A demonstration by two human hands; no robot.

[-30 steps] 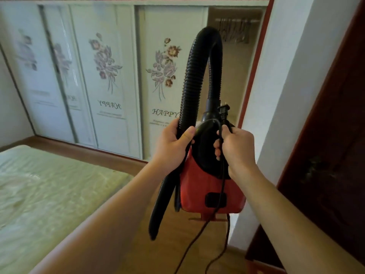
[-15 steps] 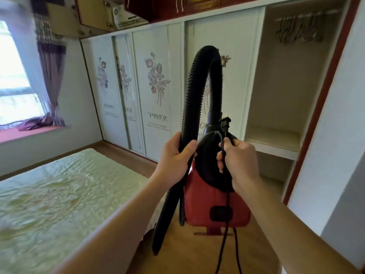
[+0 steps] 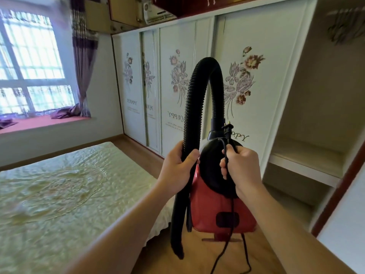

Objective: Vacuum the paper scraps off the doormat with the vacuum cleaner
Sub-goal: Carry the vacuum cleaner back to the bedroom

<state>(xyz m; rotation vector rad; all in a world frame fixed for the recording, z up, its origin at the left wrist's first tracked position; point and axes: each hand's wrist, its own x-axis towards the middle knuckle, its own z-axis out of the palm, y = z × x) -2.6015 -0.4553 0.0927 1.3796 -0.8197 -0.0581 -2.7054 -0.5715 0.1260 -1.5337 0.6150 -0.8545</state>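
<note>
Since earlier, a window point(image 3: 33, 62) appears far left; left hand point(image 3: 177, 171) clamps the hose point(image 3: 194, 95), right hand point(image 3: 242, 169) clamps the cord point(image 3: 227, 155), hiding the vacuum cleaner point(image 3: 219, 210) handle.

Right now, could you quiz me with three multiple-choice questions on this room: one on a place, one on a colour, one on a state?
1. Where is the bed?
A. left of the vacuum cleaner
B. right of it
C. behind the wardrobe

2. What colour is the vacuum's lower body?
A. blue
B. red
C. white

3. What state is the plug in?
A. in a socket
B. on the floor
C. unplugged, above the right hand

Answers: 1 A, the bed fills the lower left; 2 B, red below the black top; 3 C, bare prongs point up, while the left hand grips the hose.
</note>
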